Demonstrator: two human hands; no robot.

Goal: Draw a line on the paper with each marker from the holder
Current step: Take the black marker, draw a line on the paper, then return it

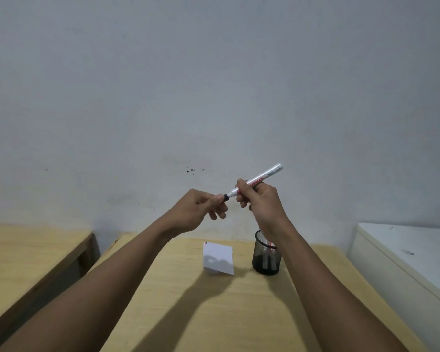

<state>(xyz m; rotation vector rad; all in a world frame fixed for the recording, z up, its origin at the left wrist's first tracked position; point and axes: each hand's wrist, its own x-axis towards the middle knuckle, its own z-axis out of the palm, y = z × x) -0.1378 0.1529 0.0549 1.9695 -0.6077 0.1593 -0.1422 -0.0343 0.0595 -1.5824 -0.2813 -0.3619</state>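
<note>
hands are up in the air over the table (188,313). right hand (261,200) holds a white marker (259,180), its far end pointing to 2 o'clock. left hand (201,209) pinches the dark cap (225,197). paper (217,257) lies on the table, with the black holder (266,260) at its 3 o'clock.
</note>
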